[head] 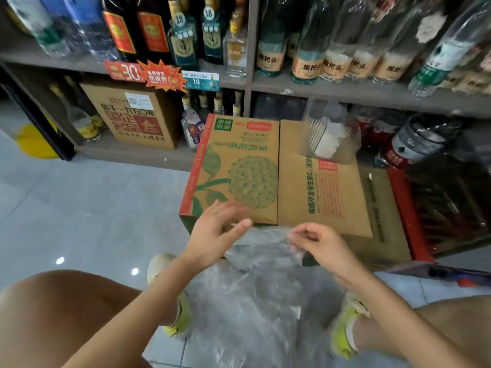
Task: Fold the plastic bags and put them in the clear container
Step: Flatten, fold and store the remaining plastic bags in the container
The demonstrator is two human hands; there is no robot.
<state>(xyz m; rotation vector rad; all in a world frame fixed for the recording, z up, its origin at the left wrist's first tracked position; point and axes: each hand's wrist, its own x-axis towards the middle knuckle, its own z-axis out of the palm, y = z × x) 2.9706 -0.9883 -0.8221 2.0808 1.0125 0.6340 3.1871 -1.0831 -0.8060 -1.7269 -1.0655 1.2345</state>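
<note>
Shop shelving point(372, 94) packed with bottles runs across the back, and grey floor tiles point(79, 208) stretch out on the left toward a person sitting low, yellow shoes point(180, 322) either side of the work. Starting from the left, the left hand point(215, 232) hovers over the near edge of the printed cardboard box point(239, 168). Its fingers point(244, 223) are straight and spread, blurred, and grip nothing, though I cannot tell whether they brush the film below. Between the hands, and hanging down toward the floor, is the plastic bag point(260, 301), clear, crumpled and not yet folded. To its right the right hand point(318, 243) is drawn in, its curled fingertips point(293, 239) pinching the bag's top edge. Further back and right, the clear container point(329, 134) stands on the plain box point(318, 187), with what looks like folded white material already inside, and a red crate point(406, 208) sits beyond. My worry is the grip. The film looks slippery and is held at one spot only, so it could slide out of the pinch, or bunch up rather than crease flat with nothing firm beneath it. The container looks light and sits well back on its box, so a hasty reach could tip it.
</note>
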